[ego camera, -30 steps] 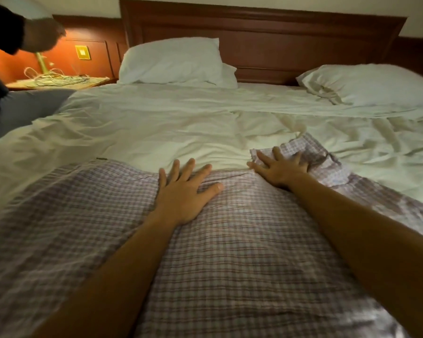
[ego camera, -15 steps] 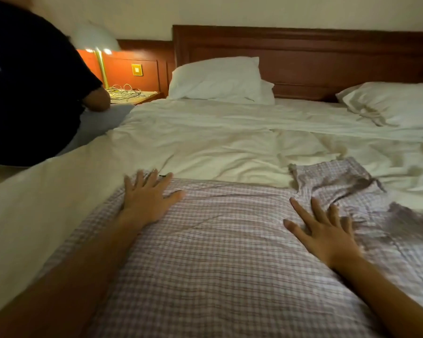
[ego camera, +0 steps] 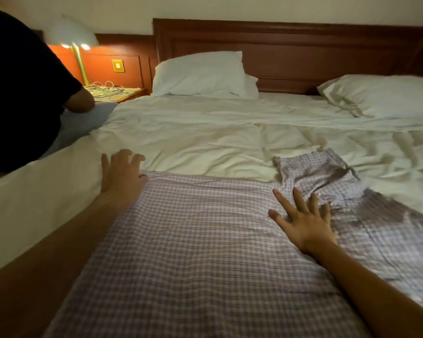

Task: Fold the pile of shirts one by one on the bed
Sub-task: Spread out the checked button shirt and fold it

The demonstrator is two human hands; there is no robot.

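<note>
A purple-and-white checked shirt [ego camera: 200, 240] lies spread flat across the near part of the bed [ego camera: 205, 147]. Its sleeve [ego camera: 315, 169] is crumpled at the far right corner. My left hand [ego camera: 121, 176] lies at the shirt's far left corner, partly on the white sheet, fingers slightly bent and holding nothing. Flat on the cloth, my right hand [ego camera: 303, 220] presses beside the crumpled sleeve with its fingers spread.
Two white pillows [ego camera: 200, 74] [ego camera: 386, 96] lean at the wooden headboard [ego camera: 291, 50]. A person in a dark top [ego camera: 17, 89] sits at the bed's left edge. Behind them stand a lit lamp [ego camera: 71, 37] and a nightstand with cables [ego camera: 108, 90].
My hands have slid apart over the shirt: the left one out to the far left corner, the right one toward me and rightward. The view has shifted left.
</note>
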